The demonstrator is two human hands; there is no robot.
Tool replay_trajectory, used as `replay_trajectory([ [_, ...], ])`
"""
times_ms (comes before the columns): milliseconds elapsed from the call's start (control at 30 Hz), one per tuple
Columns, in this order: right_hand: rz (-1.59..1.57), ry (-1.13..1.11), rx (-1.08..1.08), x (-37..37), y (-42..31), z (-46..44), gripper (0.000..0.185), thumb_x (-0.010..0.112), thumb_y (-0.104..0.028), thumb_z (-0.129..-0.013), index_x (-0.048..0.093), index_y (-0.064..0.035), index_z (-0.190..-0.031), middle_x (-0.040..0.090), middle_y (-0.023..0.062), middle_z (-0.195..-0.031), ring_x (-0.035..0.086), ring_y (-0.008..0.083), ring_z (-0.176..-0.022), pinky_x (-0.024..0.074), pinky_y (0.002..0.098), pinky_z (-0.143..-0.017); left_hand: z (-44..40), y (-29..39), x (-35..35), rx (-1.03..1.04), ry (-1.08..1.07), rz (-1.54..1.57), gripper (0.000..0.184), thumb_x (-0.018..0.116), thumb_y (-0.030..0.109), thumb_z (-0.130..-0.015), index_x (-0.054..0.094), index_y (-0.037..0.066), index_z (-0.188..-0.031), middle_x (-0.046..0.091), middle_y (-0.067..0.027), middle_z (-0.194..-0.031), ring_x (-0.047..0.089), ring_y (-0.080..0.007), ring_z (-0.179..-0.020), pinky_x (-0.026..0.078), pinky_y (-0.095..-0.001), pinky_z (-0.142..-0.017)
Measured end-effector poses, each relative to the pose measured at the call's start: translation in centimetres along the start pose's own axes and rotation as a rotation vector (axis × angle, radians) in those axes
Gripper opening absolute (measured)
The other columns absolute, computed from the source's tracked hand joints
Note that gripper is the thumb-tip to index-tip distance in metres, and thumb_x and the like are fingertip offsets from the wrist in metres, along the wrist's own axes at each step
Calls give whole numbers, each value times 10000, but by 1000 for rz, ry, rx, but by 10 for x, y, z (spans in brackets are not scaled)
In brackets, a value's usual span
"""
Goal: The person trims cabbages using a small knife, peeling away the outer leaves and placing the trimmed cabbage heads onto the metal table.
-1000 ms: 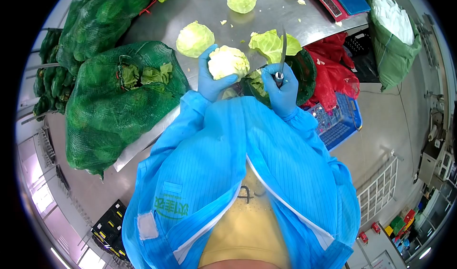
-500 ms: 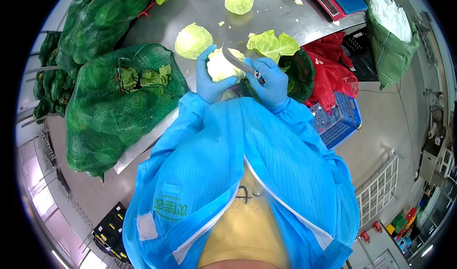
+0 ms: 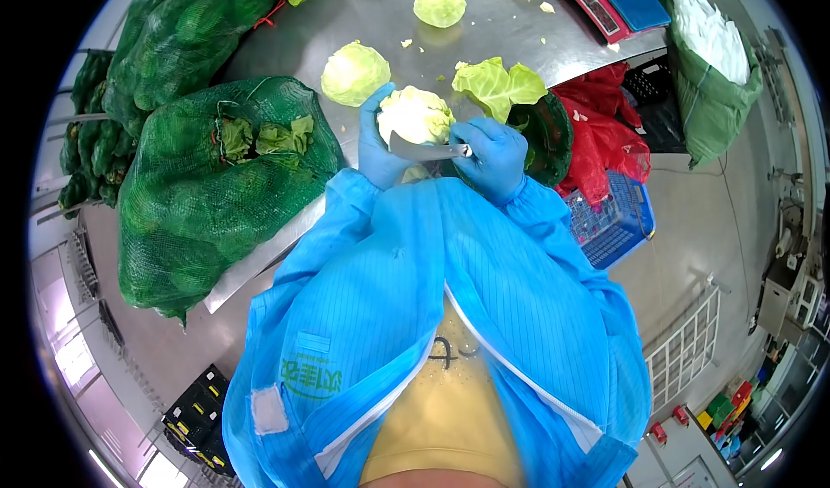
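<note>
My left hand (image 3: 377,146), in a blue glove, is closed round the left side of a pale trimmed cabbage (image 3: 417,113). In my gloved right hand (image 3: 493,155) is a knife (image 3: 424,150), gripped by its handle. Its blade points left and lies across the near side of the cabbage, close to my left hand. Whether the edge touches the leaf I cannot tell. A second cabbage (image 3: 355,74) sits just beyond my left hand. Loose green leaves (image 3: 499,87) lie beyond my right hand.
Green net sacks (image 3: 216,203) of cabbages crowd the left of the steel table (image 3: 372,12). Another cabbage (image 3: 439,5) lies farther back, near a red and blue scale (image 3: 609,4). At the right are red netting (image 3: 605,133), a blue crate (image 3: 614,220) and a green sack (image 3: 718,99).
The knife has come down from the top of the cabbage to its near side, its blade now level. My right hand has turned with it. My left hand still holds the cabbage.
</note>
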State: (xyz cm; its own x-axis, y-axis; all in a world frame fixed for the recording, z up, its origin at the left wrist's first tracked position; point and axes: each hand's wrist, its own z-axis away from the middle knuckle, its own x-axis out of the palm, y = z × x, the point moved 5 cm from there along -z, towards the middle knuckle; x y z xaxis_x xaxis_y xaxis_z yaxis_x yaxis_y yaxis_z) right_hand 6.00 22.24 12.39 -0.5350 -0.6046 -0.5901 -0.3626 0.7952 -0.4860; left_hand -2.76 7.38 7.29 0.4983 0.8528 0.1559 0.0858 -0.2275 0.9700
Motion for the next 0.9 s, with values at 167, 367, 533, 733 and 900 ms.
replay_trajectory([
  [167, -83, 20, 120, -5, 0, 9, 289, 689, -103, -611, 618, -121, -891, 558, 35, -756, 567, 211, -593, 454, 324, -527, 1, -2, -3, -5, 76, 62, 976, 835, 35, -544, 253, 101, -1325, 409, -109, -1235, 481, -256, -1128, 460, -395, -933],
  [367, -455, 203, 593, -1, 14, 15, 294, 684, -112, -757, 641, -60, -1044, 559, 63, -886, 546, 121, -749, 441, 251, -656, -1, 13, -1, 17, 74, 74, 983, 844, 75, -550, 244, 97, -1329, 415, -130, -1232, 483, -267, -1128, 461, -396, -934],
  [533, -426, 129, 584, 8, 10, 12, 241, 675, -131, -757, 646, -51, -983, 541, 78, -831, 524, 174, -665, 423, 286, -600, -2, 23, 6, 166, 3, -212, 1023, 856, 67, -533, 215, 99, -1329, 429, -165, -1236, 502, -279, -1120, 475, -401, -919],
  [733, -322, 92, 530, 8, 3, 10, 185, 665, -161, -754, 634, -44, -894, 543, 91, -788, 544, 215, -632, 431, 311, -567, -1, 26, 9, 159, 1, -216, 1039, 856, 41, -523, 204, 106, -1329, 441, -175, -1224, 518, -286, -1106, 479, -408, -916],
  [900, -364, 153, 603, 12, 7, 13, 178, 699, -167, -729, 641, -48, -849, 547, 76, -738, 549, 218, -617, 428, 321, -554, -2, 30, 7, 188, -2, -286, 1038, 851, 29, -527, 202, 109, -1333, 444, -174, -1224, 517, -286, -1109, 484, -409, -908],
])
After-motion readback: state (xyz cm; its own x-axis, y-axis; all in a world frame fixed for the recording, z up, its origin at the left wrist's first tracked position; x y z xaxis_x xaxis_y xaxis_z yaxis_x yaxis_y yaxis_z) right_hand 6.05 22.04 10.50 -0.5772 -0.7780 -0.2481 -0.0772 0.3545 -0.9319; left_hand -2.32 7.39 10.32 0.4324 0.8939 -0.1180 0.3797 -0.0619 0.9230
